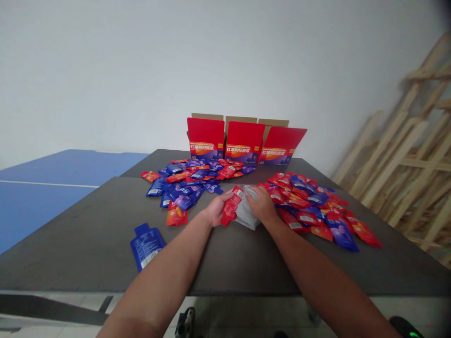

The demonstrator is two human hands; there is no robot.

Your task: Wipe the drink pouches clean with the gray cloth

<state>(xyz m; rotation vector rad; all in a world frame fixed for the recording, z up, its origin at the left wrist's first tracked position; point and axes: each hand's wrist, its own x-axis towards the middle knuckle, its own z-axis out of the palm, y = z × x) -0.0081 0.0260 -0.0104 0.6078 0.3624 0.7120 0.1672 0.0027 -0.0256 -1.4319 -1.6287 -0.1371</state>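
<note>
My left hand (215, 210) is closed on a red pouch (232, 206) with white print, tilted over the middle of the dark table. Gathered in my right hand (261, 203) is a grey cloth (246, 214), which touches or nearly touches the pouch's right side. Just beyond my right hand spreads a heap of red and blue pouches (299, 199). Another mixed pile of pouches (197, 176) lies past my left hand. A single blue pouch (147, 247) rests apart, beside my left forearm.
Three red and purple cardboard boxes with raised flaps stand in a row at the back: left box (206, 138), middle box (243, 141), right box (280, 144). A blue table (70, 188) adjoins on the left. Wooden frames (405, 150) lean against the wall at right.
</note>
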